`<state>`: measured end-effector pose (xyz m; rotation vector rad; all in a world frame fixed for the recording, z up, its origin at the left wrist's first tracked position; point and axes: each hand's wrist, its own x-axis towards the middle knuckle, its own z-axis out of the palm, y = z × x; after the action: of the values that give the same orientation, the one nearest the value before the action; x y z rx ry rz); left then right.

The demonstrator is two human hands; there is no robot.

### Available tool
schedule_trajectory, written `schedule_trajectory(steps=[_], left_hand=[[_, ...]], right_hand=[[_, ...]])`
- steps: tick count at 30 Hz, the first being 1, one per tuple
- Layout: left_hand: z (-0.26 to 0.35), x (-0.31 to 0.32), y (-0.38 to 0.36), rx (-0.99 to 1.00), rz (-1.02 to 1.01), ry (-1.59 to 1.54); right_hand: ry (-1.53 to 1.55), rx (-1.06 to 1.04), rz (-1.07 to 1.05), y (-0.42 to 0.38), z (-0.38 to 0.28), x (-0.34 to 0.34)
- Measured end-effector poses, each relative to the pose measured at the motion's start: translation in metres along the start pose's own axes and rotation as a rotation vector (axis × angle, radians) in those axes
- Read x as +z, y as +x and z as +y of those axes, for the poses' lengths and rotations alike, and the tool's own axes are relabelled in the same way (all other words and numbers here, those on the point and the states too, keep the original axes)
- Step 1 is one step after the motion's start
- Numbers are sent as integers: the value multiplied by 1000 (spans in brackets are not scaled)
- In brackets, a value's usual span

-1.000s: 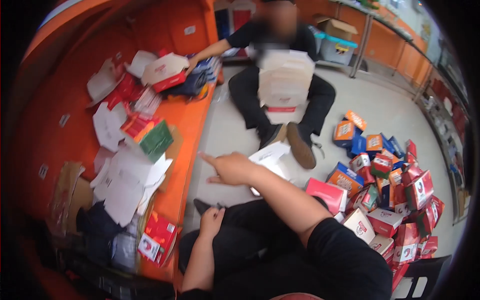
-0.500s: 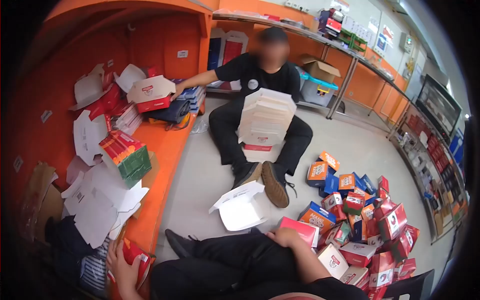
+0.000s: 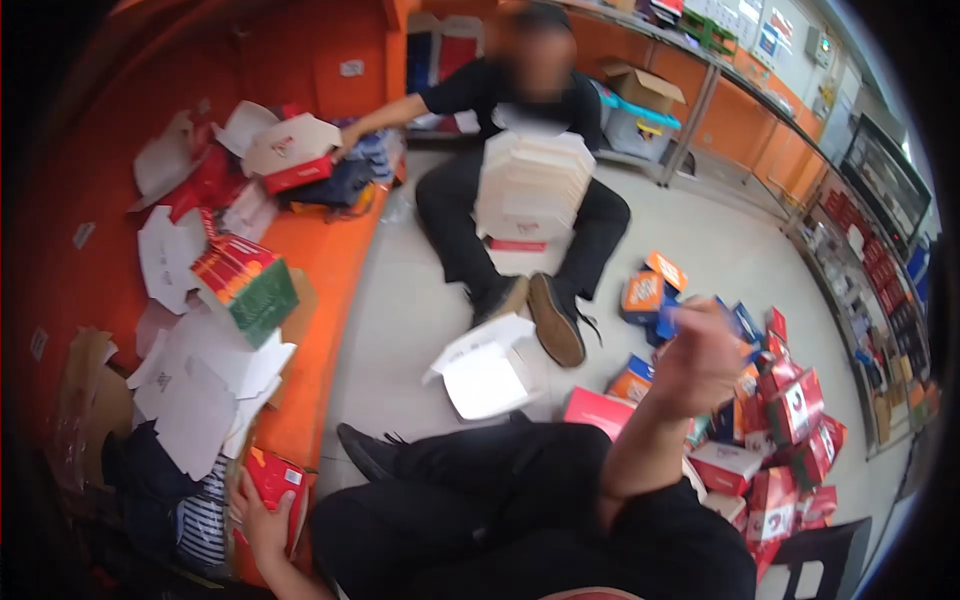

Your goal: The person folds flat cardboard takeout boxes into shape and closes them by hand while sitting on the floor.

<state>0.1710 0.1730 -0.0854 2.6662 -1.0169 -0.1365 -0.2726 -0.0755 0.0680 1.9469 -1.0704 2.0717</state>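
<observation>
Orange bench point(image 3: 335, 300), pale floor point(image 3: 420, 300)

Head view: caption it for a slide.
Left hand grips a red box by the orange bench; right hand raised over piled boxes.

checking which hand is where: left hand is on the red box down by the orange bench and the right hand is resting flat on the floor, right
Not quite. The left hand is on the red box by the orange bench, but the head view shows the right hand raised in the air, not flat on the floor.
</observation>
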Motion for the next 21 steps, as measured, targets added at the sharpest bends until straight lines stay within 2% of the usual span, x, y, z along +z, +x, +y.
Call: schedule_trajectory(steps=[2,4,5,6,7,8,9,10,11,13,14,16,19,21], left_hand=[[7,-8,-2,51,25,-37],[24,-13,-5,108,-54,-62],[25,-13,-8,123,-104,-90],[23,-15,-11,128,-144,-121],[27,-22,-13,117,-140,-99],[25,-24,-11,75,-140,-68],[25,-24,-11,56,-158,-42],[26,-22,-8,62,-195,2],[23,-19,-4,50,-215,68],[19,-17,4,58,-213,22],[13,-16,3,46,-221,5],[15,-17,1,41,-131,30],[20,-5,1,60,-9,-14],[15,4,2,110,36,-24]], right_hand=[[138,-106,-186,29,-47,1],[229,-102,-448,38,-69,58],[187,-26,-625,14,-53,98],[-91,-121,-925,-11,-40,110],[-182,-20,-1216,-28,-46,110],[144,55,-1103,-60,-42,105],[205,85,-1076,-80,-52,95],[358,121,-1165,-102,-50,87],[202,183,-1385,-126,-52,81],[170,126,-1578,-209,-29,77],[-32,-186,-1798,-245,-15,73],[47,-232,-1781,-261,-38,72],[206,16,-1821,-267,-38,81],[276,60,-1839,-267,-29,87]])
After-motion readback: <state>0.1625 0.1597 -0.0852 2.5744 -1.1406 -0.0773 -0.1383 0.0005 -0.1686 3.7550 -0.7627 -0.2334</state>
